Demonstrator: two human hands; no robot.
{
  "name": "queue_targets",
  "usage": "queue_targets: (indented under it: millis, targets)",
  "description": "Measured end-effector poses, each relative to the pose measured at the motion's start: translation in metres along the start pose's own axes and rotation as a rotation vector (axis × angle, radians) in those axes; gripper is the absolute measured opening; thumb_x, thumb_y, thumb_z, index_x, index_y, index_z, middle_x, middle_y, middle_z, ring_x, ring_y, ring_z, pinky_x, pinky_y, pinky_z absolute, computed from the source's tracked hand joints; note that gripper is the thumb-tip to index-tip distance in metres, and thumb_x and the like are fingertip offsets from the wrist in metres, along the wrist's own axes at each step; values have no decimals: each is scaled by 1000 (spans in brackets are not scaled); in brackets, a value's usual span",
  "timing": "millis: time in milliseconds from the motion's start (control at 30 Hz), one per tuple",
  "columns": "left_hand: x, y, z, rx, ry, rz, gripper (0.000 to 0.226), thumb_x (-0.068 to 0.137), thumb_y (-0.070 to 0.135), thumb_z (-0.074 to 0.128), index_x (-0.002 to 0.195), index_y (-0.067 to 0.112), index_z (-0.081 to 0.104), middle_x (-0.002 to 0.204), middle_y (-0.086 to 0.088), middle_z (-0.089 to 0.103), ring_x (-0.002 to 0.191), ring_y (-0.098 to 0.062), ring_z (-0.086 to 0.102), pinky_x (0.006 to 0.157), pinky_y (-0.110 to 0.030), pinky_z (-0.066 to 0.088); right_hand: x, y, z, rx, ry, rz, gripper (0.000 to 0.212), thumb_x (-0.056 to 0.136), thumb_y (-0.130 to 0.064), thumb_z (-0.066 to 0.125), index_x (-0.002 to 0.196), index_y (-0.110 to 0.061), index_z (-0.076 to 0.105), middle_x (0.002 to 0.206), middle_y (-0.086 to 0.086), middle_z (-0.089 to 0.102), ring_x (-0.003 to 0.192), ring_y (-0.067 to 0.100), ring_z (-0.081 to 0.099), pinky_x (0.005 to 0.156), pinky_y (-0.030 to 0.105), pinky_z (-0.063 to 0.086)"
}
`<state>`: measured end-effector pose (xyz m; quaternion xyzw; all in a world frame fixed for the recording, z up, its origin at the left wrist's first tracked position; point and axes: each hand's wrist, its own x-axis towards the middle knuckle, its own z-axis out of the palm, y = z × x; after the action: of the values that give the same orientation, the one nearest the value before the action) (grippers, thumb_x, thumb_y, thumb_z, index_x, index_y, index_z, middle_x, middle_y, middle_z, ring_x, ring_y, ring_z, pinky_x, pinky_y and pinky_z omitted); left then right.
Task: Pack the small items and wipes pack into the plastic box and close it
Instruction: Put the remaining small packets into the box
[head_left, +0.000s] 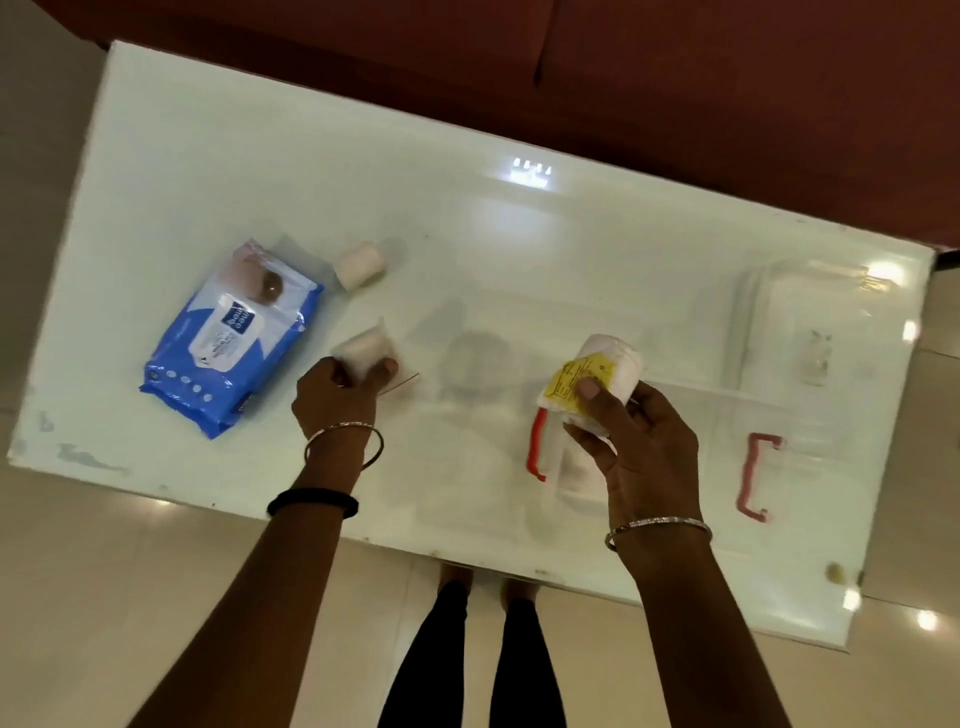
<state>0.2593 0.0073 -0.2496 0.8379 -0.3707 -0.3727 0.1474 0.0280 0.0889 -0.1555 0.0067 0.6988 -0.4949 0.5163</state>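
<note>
My right hand (636, 441) holds a white roll with a yellow label (592, 376) above the clear plastic box (675, 467), which has red clips on its left (537, 444) and right (756, 475) sides. My left hand (337, 389) grips a small white wrapped roll (363, 345) on the table. Another small white roll (359, 267) lies farther back. The blue and white wipes pack (231, 335) lies at the left. The clear box lid (810, 322) rests at the far right.
The white glossy table (467, 234) reaches a red-brown sofa (675, 78) at the back. Its near edge is by my legs. A small yellowish bit (835, 573) sits at the front right corner.
</note>
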Motion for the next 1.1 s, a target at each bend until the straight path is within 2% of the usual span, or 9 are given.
queue_targets:
  millis: [100, 167, 233, 333, 433, 467, 567, 833, 1100]
  targets:
    - [-36, 17, 6, -121, -153, 44, 51, 54, 49, 83, 83, 10, 69, 85, -11, 71, 84, -30, 67, 77, -40, 56, 0, -4, -31, 62, 77, -23, 60, 63, -23, 84, 116, -2, 65, 114, 18, 70, 96, 23, 74, 81, 38, 61]
    - [-67, 29, 14, -210, -258, 75, 60, 47, 54, 80, 87, 9, 71, 87, -14, 72, 85, -32, 69, 77, -53, 58, 6, -6, -61, 77, 155, -24, 49, 72, -14, 81, 115, 0, 64, 118, 21, 67, 95, 22, 74, 81, 38, 61]
    - [-95, 35, 22, -229, -299, 114, 61, 46, 56, 78, 86, 10, 71, 85, -11, 74, 83, -28, 71, 76, -54, 58, 14, -6, -90, 29, 228, -17, 48, 73, -10, 82, 116, 0, 63, 118, 23, 66, 101, 28, 72, 78, 37, 61]
    - [-128, 40, 33, -240, -340, 117, 54, 49, 53, 80, 83, 12, 71, 83, -7, 75, 84, -28, 72, 78, -52, 58, 25, -1, -122, -297, 286, -26, 53, 68, -19, 86, 114, -8, 64, 110, 13, 71, 97, 27, 71, 81, 38, 59]
    - [-149, 41, 40, -223, -363, 120, 40, 58, 41, 85, 81, 12, 70, 80, -3, 76, 78, -22, 72, 77, -47, 57, 33, 5, -134, -794, 259, -41, 49, 61, -41, 88, 99, -23, 63, 94, -1, 71, 76, 8, 65, 66, 18, 46]
    - [-154, 41, 42, -210, -367, 127, 39, 59, 41, 84, 81, 12, 70, 80, -3, 76, 79, -23, 72, 77, -46, 57, 36, 8, -134, -921, 223, -36, 51, 60, -45, 87, 99, -22, 64, 92, -2, 70, 74, 8, 63, 64, 18, 42]
    - [-167, 42, 46, -166, -373, 140, 37, 60, 42, 82, 82, 14, 71, 79, -2, 76, 81, -23, 72, 77, -45, 58, 44, 18, -128, -1115, 128, 5, 60, 60, -48, 86, 106, -15, 66, 99, 2, 71, 92, 23, 66, 73, 25, 43]
    - [-177, 44, 50, -45, -363, 223, 25, 64, 36, 84, 79, 20, 71, 77, 5, 74, 75, -10, 71, 73, -34, 59, 66, 36, -105, -1147, 49, 140, 69, 59, -44, 89, 112, -12, 61, 114, 7, 68, 110, 26, 62, 87, 34, 48]
    - [-192, 44, 62, 34, -317, 220, 47, 58, 41, 86, 97, 24, 67, 69, 12, 69, 68, 4, 67, 60, -14, 47, 61, 25, -113, -1059, 30, 83, 67, 66, -42, 86, 119, -11, 61, 114, 5, 69, 110, 23, 64, 91, 30, 49]
